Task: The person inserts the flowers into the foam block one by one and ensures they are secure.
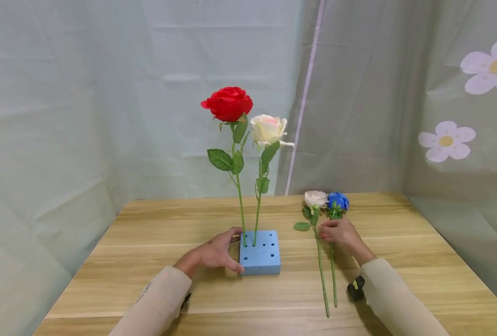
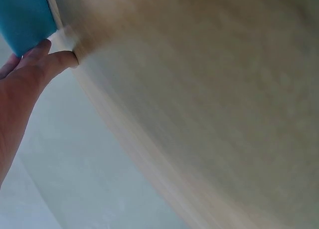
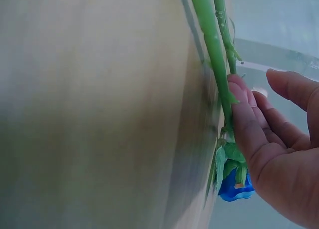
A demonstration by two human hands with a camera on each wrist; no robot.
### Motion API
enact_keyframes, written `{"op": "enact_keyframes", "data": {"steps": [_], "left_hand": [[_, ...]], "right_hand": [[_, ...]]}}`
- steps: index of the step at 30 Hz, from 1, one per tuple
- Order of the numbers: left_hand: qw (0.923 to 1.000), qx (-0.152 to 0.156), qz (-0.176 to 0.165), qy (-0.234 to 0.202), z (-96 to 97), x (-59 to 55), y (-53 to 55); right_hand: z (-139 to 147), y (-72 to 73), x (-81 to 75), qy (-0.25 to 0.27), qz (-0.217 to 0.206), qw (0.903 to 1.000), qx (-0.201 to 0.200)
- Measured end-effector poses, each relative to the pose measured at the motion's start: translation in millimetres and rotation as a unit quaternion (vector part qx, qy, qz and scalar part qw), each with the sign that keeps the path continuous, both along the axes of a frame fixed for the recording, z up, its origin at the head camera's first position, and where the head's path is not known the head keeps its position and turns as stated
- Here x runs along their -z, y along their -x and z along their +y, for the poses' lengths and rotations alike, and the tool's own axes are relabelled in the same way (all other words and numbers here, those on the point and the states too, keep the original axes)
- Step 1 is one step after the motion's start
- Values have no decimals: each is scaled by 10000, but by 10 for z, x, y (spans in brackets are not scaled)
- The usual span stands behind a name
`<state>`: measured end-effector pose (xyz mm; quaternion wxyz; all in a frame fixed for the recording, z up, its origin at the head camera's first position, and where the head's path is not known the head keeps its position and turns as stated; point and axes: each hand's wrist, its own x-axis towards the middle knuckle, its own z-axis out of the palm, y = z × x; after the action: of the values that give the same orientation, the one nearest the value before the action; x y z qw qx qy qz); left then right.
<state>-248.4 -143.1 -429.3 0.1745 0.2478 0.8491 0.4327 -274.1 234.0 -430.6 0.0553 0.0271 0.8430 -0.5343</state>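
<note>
My left hand [image 1: 219,250] holds the left side of a light blue block [image 1: 260,267] with holes in its top, thumb near the front corner and fingers near the back one. In the left wrist view its fingers reach the block's edge [image 2: 27,19]. A red rose [image 1: 228,104] and a cream rose [image 1: 268,129] stand upright in the block. My right hand [image 1: 344,234] is over two roses lying to the right, a pale pink one [image 1: 315,199] and a blue one [image 1: 338,201]. In the right wrist view its fingertips are right at the green stems [image 3: 214,52], the thumb apart.
The wooden table [image 1: 169,224] carries all of this. Pale curtains [image 1: 215,42] hang behind and at both sides, the right one printed with flowers [image 1: 446,141]. A dark device [image 1: 355,288] is at the right wrist.
</note>
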Motion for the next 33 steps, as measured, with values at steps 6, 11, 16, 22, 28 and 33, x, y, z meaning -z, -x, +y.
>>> {"op": "enact_keyframes", "data": {"steps": [6, 11, 16, 22, 28, 33], "left_hand": [[10000, 12, -39, 3, -7, -4, -1], [10000, -17, -85, -12, 8, -21, -4], [10000, -19, -94, 10, 8, -23, -9], [9999, 4, -110, -8, 0, -22, -15], [9999, -1, -108, 5, 0, -18, -16], [10000, -8, -99, -8, 4, -22, -21]], "right_hand": [[-41, 26, -19, -65, -265, 9995, -157], [-76, 37, -30, -136, -342, 9988, -317], [-91, 53, -5, -247, -346, 9983, -393], [-101, 65, 14, -394, -447, 9974, -397], [-137, 59, 4, -412, -533, 9970, -376], [-146, 61, -16, -436, -673, 9962, -345]]}}
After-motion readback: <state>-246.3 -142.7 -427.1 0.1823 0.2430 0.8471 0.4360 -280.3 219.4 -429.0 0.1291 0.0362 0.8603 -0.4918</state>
